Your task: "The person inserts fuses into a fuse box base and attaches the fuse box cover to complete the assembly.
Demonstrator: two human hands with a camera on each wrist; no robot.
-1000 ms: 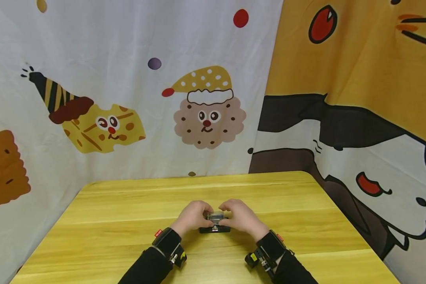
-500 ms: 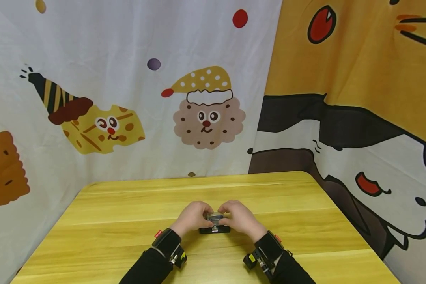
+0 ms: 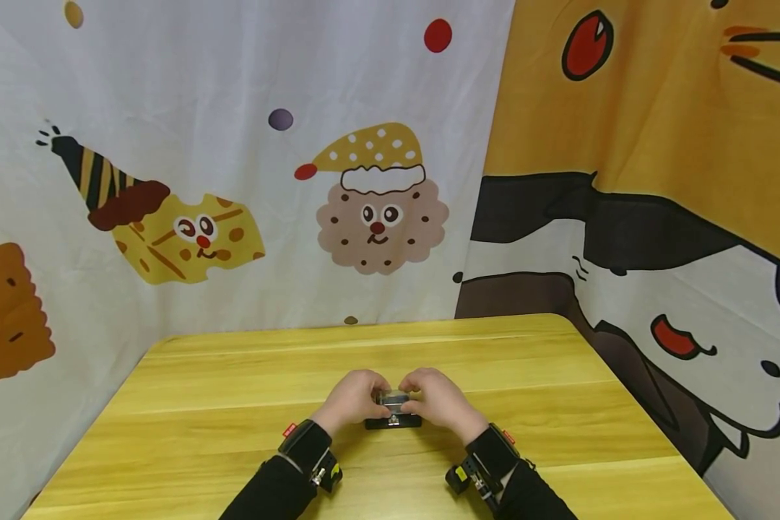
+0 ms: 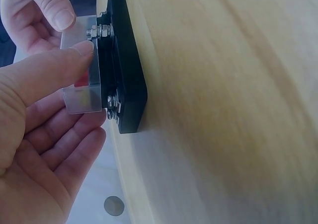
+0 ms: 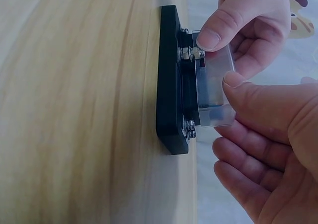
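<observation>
A black base block (image 4: 130, 80) with metal bolts and nuts lies flat on the wooden table. Its top carries a clear plastic cover (image 5: 218, 115), with a bit of red and yellow showing through in the left wrist view. My left hand (image 3: 352, 397) pinches the cover from the left, thumb on the near face and fingers behind. From the other side my right hand (image 3: 443, 399) pinches the same cover, its thumb (image 5: 236, 82) at the near edge. The lower fingers of each hand stay loosely curved past the cover. Parts of the far fingers are hidden behind it.
The wooden table (image 3: 234, 404) stretches out around the block on all sides. Behind it hangs a white cloth (image 3: 208, 144) printed with cartoons, and a yellow, black and white cloth (image 3: 546, 144) covers the right side.
My right hand has shifted very slightly left toward the cover since a second ago. The left hand and the black block have stayed in place.
</observation>
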